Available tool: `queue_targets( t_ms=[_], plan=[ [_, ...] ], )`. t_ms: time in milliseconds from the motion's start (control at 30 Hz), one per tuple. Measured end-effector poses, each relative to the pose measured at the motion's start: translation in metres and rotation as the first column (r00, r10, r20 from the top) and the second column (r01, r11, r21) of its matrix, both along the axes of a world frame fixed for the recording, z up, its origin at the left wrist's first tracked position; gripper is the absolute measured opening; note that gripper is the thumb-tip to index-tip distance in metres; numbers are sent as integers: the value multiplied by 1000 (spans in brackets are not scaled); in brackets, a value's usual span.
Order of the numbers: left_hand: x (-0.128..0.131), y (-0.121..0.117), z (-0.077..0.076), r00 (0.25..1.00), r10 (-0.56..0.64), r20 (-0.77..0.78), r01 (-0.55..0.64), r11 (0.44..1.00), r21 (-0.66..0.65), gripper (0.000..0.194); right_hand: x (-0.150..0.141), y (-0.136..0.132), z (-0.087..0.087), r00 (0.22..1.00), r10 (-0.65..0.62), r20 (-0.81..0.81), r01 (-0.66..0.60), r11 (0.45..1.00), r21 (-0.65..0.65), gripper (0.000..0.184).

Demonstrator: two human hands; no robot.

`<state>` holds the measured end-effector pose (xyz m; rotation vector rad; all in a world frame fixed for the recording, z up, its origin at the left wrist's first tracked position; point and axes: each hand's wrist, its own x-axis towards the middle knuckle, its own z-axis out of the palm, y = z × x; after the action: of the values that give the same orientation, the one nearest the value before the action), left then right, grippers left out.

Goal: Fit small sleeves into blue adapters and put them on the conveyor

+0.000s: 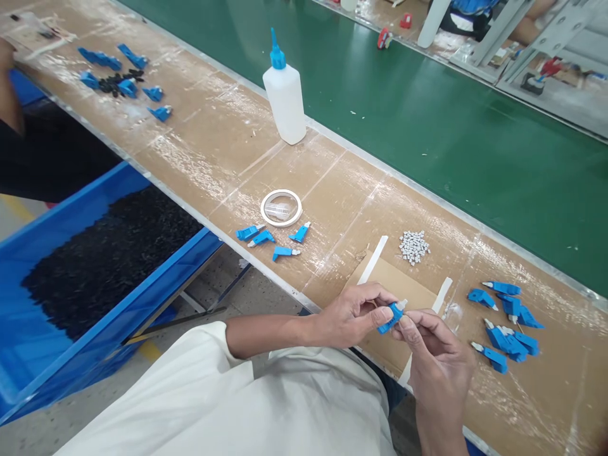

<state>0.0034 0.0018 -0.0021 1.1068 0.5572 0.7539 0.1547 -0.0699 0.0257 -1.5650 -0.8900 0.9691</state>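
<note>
My left hand (354, 313) pinches a small blue plastic part (389, 320) between thumb and fingers, its whitish tip pointing up and away from me. My right hand (439, 354) is closed beside it, thumb and forefinger pressed together right at the part's edge. Whatever lies between those right fingertips is hidden. Both hands are above a cardboard sheet (403, 278) held down by white tape strips. Beyond it is a pile of small grey pieces (415, 247). Several similar blue parts (510, 342) with pale tips lie to the right of my right hand.
A white tape roll (281, 208) lies left of my hands near several blue parts (284, 252). Behind it stands a white bottle (286, 104) with a blue nozzle. A green conveyor belt (427, 126) runs along the far side. A blue bin (109, 253) holds black pieces, near another person's arm.
</note>
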Motion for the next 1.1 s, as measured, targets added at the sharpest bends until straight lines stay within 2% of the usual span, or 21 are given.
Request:
queue_targets(
  t_ms=[67,200,333,467,667,833,933,1033,1100],
  plan=[
    [-1,1,3,999,-14,31,15,1000,-27,46,4,2,3,999,1,-46,0,1000,2,13],
    [0,2,8,989,-68,135,89,983,-160,49,8,4,9,982,-26,-187,30,999,20,18],
    [1,2,13,971,-127,204,175,956,-236,52,8,4,11,949,18,-316,-29,999,-30,34],
    [0,2,19,975,-136,175,174,958,-226,53,5,2,15,938,77,-338,-97,994,-42,31],
    [-1,2,26,979,-132,158,165,961,-220,54,2,2,19,953,111,-281,-118,993,-8,28],
    [3,6,26,981,-94,170,136,957,-255,52,3,3,12,952,52,-301,-67,997,-39,40],
    [5,6,27,987,-70,141,106,958,-265,53,13,0,11,949,5,-314,-7,1000,-6,46],
    [9,10,27,994,-60,95,82,963,-258,54,36,-15,9,950,-92,-298,102,995,18,40],
    [15,22,25,996,-70,60,82,971,-223,50,53,-34,3,955,-140,-262,150,989,19,33]
  ],
)
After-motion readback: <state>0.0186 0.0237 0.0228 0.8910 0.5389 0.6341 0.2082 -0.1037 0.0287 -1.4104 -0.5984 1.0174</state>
